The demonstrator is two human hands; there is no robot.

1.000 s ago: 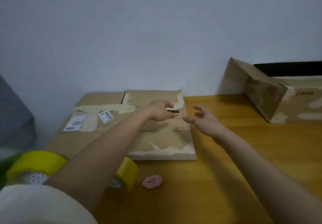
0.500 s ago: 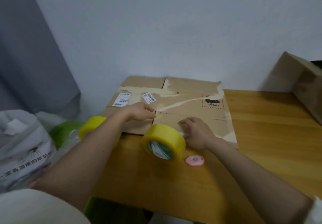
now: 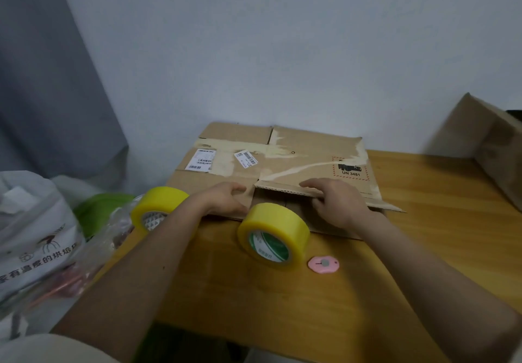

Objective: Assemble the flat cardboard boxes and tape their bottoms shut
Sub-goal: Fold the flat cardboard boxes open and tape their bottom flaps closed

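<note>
Flattened box point(image 3: 282, 162) at desk point(image 3: 423, 235) far-left corner; top layer pinched by right hand point(image 3: 339, 207), pressed flat by left hand point(image 3: 226, 200). Risk: tape roll point(image 3: 272, 235) knocked off when box is opened.

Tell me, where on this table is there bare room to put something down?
Bare wood shows right of the flat cardboard box, up to the assembled box. More lies near the front, between the forearms, below the pink cutter. The left is crowded: two tape rolls, both hands and a plastic bag.
</note>
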